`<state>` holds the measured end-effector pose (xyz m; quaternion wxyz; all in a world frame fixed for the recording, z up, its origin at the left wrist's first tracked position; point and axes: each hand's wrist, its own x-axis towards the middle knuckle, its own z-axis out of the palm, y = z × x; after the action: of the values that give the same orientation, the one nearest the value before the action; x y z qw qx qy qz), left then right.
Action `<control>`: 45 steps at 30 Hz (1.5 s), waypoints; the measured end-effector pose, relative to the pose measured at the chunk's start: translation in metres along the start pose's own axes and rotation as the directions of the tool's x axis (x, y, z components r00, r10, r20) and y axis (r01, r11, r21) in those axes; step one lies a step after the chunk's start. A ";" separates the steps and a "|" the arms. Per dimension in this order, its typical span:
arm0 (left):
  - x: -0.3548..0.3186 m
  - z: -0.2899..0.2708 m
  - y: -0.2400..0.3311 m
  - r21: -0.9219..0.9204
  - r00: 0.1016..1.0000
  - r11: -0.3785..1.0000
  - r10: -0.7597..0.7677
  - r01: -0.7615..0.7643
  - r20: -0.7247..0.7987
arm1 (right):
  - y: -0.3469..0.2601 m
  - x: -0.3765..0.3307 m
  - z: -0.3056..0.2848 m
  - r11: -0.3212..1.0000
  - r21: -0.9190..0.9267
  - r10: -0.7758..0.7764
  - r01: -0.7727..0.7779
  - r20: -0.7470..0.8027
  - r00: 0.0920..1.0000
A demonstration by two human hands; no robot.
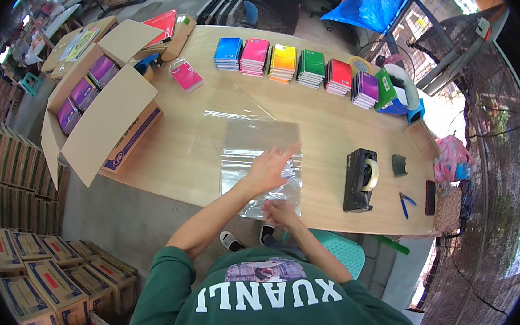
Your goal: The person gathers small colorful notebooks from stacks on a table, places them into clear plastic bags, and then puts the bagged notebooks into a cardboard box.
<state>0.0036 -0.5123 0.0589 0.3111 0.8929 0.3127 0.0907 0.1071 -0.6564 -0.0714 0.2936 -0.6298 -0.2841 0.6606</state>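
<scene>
Clear plastic bags (256, 138) lie flat in a shiny pile at the table's near edge, in front of me. My left hand (269, 171) rests on top of them, palm down, fingers stretched out toward the far right corner. At the pile's near edge, my right hand (281, 212) has its fingers curled, pinching the plastic near the table's edge. Another loose clear sheet (240, 102) spreads just beyond the pile. To the right of both hands stands a black tape dispenser (355, 182) with a roll of clear tape (370, 175).
Stacks of notebooks in blue (227, 49), pink, yellow, green, red and purple (365, 88) line the far side. A pink packet (186, 77) lies left of them. An open carton (115, 119) holds purple packs. Pliers (406, 204) and a dark phone (430, 198) lie at right.
</scene>
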 end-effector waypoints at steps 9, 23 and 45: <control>-0.060 0.067 -0.045 -0.664 0.957 0.748 -0.193 -0.001 -0.219 | -0.056 -0.019 -0.027 0.746 0.210 -0.601 0.632 -0.197 0.775; -0.058 -0.074 -0.046 0.234 0.743 0.783 0.621 -0.576 -0.248 | -0.137 -0.053 -0.100 0.161 -0.582 -0.881 0.797 0.279 0.382; -0.093 0.083 -0.027 -0.282 0.709 0.953 -0.123 -0.112 -0.694 | -0.146 -0.091 -0.030 0.243 -0.771 -0.943 0.589 -0.047 0.328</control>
<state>-0.0531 -0.5944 -0.0200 0.3019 0.7307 0.3923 0.4702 0.1445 -0.6271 0.0968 0.4227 -0.5945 -0.6796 0.0774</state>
